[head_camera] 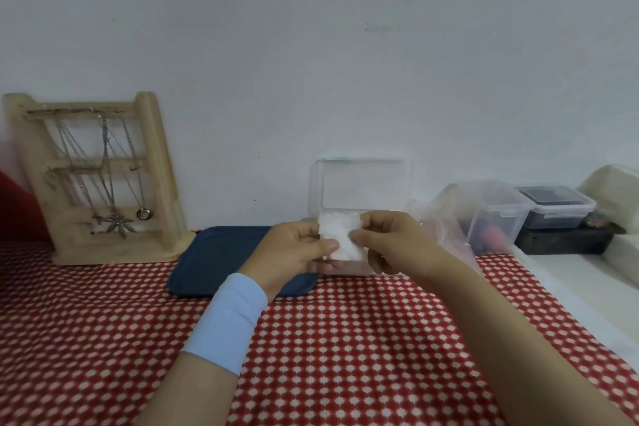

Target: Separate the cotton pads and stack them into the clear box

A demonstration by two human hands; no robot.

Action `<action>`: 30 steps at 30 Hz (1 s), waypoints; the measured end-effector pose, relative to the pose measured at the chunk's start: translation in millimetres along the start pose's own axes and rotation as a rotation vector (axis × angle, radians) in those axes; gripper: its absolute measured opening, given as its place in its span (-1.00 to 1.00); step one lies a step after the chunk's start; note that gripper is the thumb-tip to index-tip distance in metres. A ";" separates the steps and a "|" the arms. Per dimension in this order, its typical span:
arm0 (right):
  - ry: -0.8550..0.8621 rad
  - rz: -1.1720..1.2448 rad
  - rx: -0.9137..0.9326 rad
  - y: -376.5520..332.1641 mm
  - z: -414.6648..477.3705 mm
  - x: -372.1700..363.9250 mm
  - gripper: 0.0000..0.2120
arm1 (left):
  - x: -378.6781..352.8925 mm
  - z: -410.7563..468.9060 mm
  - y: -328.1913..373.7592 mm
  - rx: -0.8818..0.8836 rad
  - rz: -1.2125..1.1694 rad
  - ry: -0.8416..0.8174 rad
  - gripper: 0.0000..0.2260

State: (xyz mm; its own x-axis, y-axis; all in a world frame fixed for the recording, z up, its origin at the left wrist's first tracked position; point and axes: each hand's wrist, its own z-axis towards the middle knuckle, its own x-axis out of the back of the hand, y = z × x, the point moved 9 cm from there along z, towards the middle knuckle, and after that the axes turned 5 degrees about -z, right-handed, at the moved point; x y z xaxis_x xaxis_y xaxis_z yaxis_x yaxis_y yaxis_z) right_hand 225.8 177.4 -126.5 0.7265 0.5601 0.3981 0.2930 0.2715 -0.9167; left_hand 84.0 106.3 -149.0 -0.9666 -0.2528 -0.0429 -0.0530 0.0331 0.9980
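Observation:
White square cotton pads (340,235) are held between both hands, just in front of the clear box (359,183), whose lid stands open against the wall. My left hand (294,252), with a light blue wristband, pinches the pads' left edge. My right hand (394,240) pinches the right edge with thumb and fingers. The lower part of the box is hidden behind the hands, so its contents cannot be seen.
A dark blue tray (214,259) lies left of the box on the red checked cloth (345,339). A wooden jewellery stand (100,180) with necklaces leans at the left. A clear plastic bag (446,228) and lidded containers (553,207) sit at the right.

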 end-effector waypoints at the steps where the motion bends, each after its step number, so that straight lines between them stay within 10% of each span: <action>1: 0.008 0.003 -0.009 2.2 0.7 0.1 -0.90 | 1.8 0.8 -1.8 0.012 0.020 0.003 -0.77; 17: -0.191 0.098 -0.137 13.9 -6.4 -1.7 -0.80 | 4.8 5.1 -1.4 -0.037 0.030 0.057 -0.83; 30: 0.116 0.208 -0.135 22.0 4.7 18.2 -0.81 | 0.8 3.8 -15.6 0.095 -0.251 0.109 -0.78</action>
State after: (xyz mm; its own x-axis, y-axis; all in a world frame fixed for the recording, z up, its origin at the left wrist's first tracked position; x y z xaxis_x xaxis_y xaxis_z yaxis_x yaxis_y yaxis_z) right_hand 242.5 197.2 -139.2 0.8438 0.4977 0.2011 0.2043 0.0486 -0.9777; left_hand 83.1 109.3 -164.8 -0.8878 -0.3667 -0.2782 -0.3159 0.0456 0.9477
